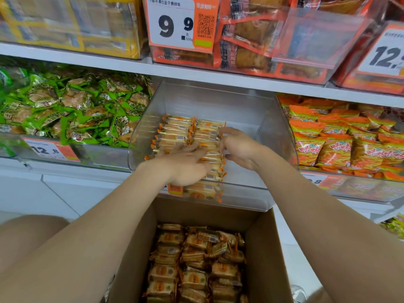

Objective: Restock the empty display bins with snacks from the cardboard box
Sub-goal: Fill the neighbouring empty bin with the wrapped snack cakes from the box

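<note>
A clear plastic display bin [244,106] on the middle shelf holds two rows of small cracker packets [175,130] with orange ends, stacked along its left half. My left hand [185,165] lies flat on the near packets, fingers stretched out and pressing on them. My right hand [238,147] is at the right side of the rows, its curled fingers touching the packets' ends. Below the bin stands an open cardboard box [266,248] with several more of the same packets [194,263] inside.
A bin of green-wrapped snacks [65,110] sits to the left, and a bin of orange snack bags [341,138] to the right. The upper shelf carries yellow and orange packs behind price tags [175,22]. My knee [28,235] is at the lower left.
</note>
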Demonstrator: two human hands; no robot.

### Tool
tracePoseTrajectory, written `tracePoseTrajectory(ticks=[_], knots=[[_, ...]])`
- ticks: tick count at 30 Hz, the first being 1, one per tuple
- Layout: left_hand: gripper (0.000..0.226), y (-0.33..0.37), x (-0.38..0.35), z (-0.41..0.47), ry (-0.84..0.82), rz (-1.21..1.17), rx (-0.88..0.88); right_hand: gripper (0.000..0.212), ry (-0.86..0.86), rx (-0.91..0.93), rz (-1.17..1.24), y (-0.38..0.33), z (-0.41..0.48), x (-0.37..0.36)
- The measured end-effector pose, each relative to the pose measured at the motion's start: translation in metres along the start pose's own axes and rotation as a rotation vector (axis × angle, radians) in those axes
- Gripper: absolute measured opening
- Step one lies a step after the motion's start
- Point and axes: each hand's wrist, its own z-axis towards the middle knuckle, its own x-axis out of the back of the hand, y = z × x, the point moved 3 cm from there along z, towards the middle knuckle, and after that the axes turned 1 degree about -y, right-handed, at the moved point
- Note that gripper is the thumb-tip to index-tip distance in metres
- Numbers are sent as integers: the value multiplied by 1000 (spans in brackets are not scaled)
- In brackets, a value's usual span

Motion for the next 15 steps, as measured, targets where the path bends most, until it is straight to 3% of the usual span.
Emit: tracePoseTrajectory(ticks=[3, 8, 11, 13, 15], knots=[[66, 0, -1, 2, -66, 24, 20, 24, 229, -94, -206, 14, 11, 7], [69, -3, 1, 5, -71, 31, 41, 10, 27, -149, -43, 23, 0, -1], [60, -2, 2, 4, 110, 83, -5, 16, -36, -150, -19, 22, -13, 13], [47, 3, 7, -8, 307, 165, -68, 20, 13, -124, -207, 22, -26, 24], [41, 7, 10, -25, 439, 214, -138, 25, 77, 43, -460, 15, -46, 28]])
